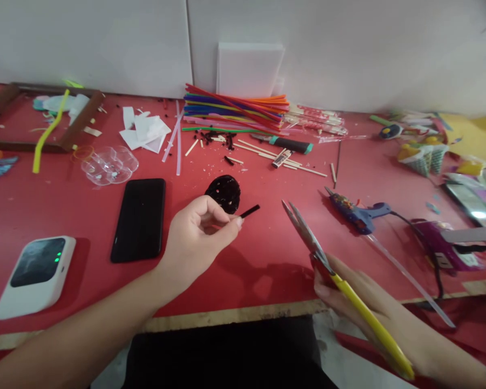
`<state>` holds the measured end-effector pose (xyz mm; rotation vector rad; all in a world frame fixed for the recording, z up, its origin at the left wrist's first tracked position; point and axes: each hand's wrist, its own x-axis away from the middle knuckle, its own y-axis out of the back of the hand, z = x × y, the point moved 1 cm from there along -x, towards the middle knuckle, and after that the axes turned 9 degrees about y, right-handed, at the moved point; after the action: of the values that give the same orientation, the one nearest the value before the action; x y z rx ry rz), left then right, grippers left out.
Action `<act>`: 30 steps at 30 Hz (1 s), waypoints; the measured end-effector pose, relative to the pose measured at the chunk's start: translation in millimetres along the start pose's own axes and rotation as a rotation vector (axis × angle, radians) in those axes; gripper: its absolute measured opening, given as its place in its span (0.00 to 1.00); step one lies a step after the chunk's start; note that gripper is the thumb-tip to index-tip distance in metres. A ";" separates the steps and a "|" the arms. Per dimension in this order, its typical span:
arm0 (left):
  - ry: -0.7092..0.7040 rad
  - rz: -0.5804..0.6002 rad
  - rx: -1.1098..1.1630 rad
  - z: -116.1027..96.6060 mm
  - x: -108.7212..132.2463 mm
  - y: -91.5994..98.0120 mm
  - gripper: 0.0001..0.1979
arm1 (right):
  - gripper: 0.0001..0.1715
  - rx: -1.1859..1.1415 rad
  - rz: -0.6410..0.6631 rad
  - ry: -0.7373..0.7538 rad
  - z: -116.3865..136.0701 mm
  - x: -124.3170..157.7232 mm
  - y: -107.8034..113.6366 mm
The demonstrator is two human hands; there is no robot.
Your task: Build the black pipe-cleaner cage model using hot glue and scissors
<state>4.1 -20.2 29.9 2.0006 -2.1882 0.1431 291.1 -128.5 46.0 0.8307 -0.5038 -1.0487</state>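
Between thumb and fingertips, my left hand (pixel 204 235) pinches a short black strip (pixel 250 210) that points right, above the red table. Just behind that hand lies a black round piece (pixel 224 192) with a shiny, uneven surface. My right hand (pixel 350 289) holds scissors (pixel 308 229) with yellow handles. Their blades point up and left, slightly apart, and do not touch the strip. Part of the grip is hidden behind the handles. A blue glue gun (pixel 354 213) lies to the right of the scissors, with a clear glue stick (pixel 411 281) extending from its back.
A black phone (pixel 138 219) and a white device with green lights (pixel 36 275) lie left. Behind are a bundle of coloured pipe cleaners (pixel 235 111), a utility knife (pixel 289 145), thin wooden sticks (pixel 275 156) and a clear plastic palette (pixel 110 165). A purple object (pixel 445 246) lies right.
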 end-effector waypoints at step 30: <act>0.006 0.061 -0.033 9.7 1.7 -5.7 0.13 | 0.26 -0.236 0.394 -0.444 32.3 -26.1 -12.3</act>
<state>9.0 -24.2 20.4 1.9141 -2.2342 0.1200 250.0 -119.4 56.2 0.2665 -0.8614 -0.9000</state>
